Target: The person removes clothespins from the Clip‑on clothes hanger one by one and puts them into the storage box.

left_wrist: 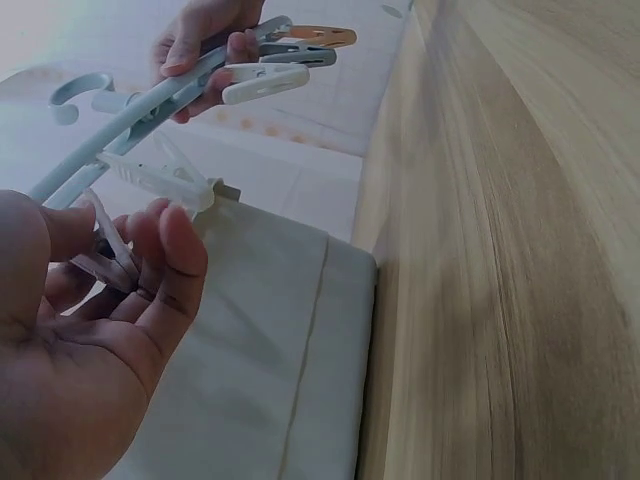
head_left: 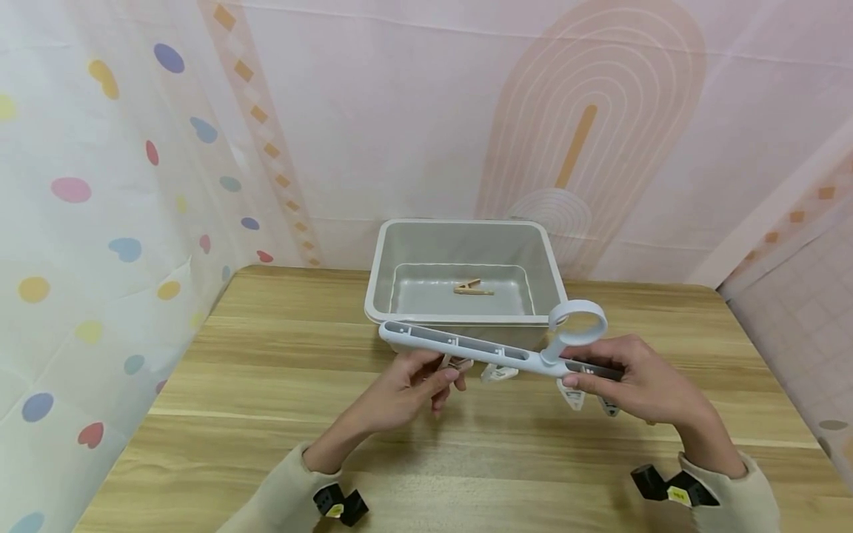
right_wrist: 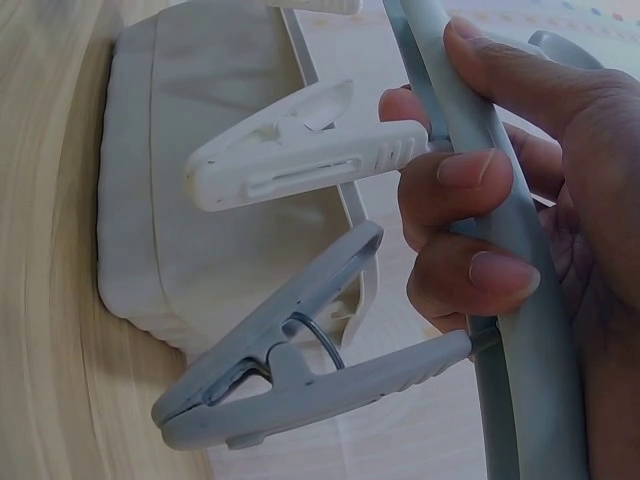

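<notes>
A grey plastic bin (head_left: 460,320) stands at the back of the wood-grain desk (head_left: 266,370), its mouth open toward the head camera. On its floor, a little right of the middle, lies one tan clothespin (head_left: 474,292).

In front of the bin, the right hand (head_left: 649,381) holds a pale blue-grey hanger bar (head_left: 426,341), thumb on one side and fingers curled round the other. The bar slants across the bin's front in the head view, its left end overlapping the rim; whether the two touch cannot be told. A curved hook (head_left: 580,305) rises from the bar just beside the right hand.

Clips hang along the bar's underside: an orange clip (left_wrist: 330,36) toward the far right end, a dark grey clip (left_wrist: 305,57) next to it, then a white clip (left_wrist: 268,85) by the right fingers, and another white clip (left_wrist: 160,182) nearer the left hand (head_left: 406,392). The left hand is under the bar's left part, its thumb and fingers pinching a pale pinkish clip (left_wrist: 118,255); whether that clip is fastened to the bar cannot be made out.
</notes>
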Tool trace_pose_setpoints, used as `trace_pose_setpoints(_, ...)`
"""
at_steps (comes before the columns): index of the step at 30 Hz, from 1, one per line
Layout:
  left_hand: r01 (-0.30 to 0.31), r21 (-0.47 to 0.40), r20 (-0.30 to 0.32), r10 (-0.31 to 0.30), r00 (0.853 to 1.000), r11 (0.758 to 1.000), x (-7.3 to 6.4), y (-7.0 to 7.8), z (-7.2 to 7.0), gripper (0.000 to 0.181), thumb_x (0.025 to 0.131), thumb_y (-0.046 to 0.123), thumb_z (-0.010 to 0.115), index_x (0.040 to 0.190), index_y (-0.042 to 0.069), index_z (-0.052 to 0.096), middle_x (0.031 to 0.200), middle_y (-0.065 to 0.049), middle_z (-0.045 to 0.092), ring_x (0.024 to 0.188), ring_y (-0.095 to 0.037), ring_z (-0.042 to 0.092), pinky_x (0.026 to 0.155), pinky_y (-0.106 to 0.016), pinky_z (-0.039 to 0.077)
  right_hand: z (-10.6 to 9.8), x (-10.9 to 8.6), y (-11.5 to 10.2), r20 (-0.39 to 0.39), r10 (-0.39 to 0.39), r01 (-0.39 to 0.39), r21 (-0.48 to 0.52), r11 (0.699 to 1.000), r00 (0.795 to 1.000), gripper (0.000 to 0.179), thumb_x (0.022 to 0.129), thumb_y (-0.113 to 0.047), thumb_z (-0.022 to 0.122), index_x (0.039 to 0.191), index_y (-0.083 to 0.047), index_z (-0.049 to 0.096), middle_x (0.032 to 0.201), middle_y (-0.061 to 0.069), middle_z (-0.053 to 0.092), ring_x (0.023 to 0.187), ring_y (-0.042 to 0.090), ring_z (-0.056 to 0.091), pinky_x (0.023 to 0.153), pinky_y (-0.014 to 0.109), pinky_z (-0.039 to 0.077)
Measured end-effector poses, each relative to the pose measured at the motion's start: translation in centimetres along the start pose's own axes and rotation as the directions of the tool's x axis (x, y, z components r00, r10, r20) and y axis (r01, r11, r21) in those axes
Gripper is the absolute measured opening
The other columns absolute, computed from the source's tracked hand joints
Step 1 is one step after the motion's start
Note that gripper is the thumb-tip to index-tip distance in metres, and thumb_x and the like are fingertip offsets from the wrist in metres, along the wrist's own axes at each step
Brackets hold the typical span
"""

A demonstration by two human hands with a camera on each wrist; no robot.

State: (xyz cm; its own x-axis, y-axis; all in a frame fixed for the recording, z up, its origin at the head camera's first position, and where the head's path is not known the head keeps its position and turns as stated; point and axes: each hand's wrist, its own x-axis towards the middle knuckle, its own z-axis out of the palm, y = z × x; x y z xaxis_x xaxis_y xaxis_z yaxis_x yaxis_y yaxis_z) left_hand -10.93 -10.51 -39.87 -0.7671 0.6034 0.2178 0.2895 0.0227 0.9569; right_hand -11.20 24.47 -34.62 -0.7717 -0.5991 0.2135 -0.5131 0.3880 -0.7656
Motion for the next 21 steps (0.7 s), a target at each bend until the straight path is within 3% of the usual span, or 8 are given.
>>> trace_pose_setpoints(10, 0.007, 0.074, -0.025, -0.005, 1.000, 0.997, -0.14, 0.37, -0.52, 0.023, 0.107, 0.012, 0.052, 0.125, 0.003, 0.064, 0.093, -0.013, 0.066, 0.060, -0.008, 0.049, 0.049, -0.025, 0.047, 0.00, -0.14, 0.14, -0.012, -0.037, 0.037, -0.010, 0.999, 0.999, 0.023, 0.091, -0.001, 0.074, 0.114, -0.006, 0.075, 0.083, -0.002, 0.075, 0.062, -0.002, 0.055, 0.052, 0.022, 0.048)
trace_pose_setpoints(15, -0.012, 0.126, -0.043, 0.017, 0.999, 0.992, -0.14, 0.44, -0.76, 0.022, 0.106, 0.011, 0.054, 0.124, 0.005, 0.066, 0.097, -0.014, 0.069, 0.072, -0.012, 0.059, 0.050, -0.023, 0.046, 0.04, -0.20, 0.17, -0.018, -0.047, 0.047, -0.014, 0.999, 0.999, 0.024, 0.090, -0.001, 0.076, 0.113, -0.006, 0.076, 0.083, -0.002, 0.075, 0.063, -0.002, 0.055, 0.052, 0.022, 0.048)
trace_pose_setpoints(18, -0.023, 0.142, -0.048, 0.030, 0.998, 0.990, -0.17, 0.60, -0.86, 0.023, 0.106, 0.010, 0.055, 0.125, 0.005, 0.066, 0.109, -0.015, 0.070, 0.085, -0.019, 0.068, 0.059, -0.024, 0.052, 0.10, -0.15, 0.24, -0.014, -0.068, 0.068, -0.002, 0.998, 0.998, 0.023, 0.090, 0.001, 0.076, 0.112, -0.007, 0.075, 0.083, -0.002, 0.075, 0.063, -0.002, 0.056, 0.052, 0.022, 0.048)
trace_pose_setpoints(21, -0.051, 0.163, -0.056, 0.061, 0.997, 0.985, -0.19, 0.77, -0.97, 0.025, 0.105, 0.008, 0.055, 0.127, 0.004, 0.065, 0.118, -0.015, 0.069, 0.095, -0.022, 0.071, 0.077, -0.028, 0.058, 0.14, -0.09, 0.39, -0.005, -0.105, 0.105, 0.013, 0.994, 0.994, 0.026, 0.089, 0.003, 0.075, 0.112, -0.008, 0.074, 0.089, -0.001, 0.075, 0.067, 0.000, 0.060, 0.054, 0.022, 0.050)
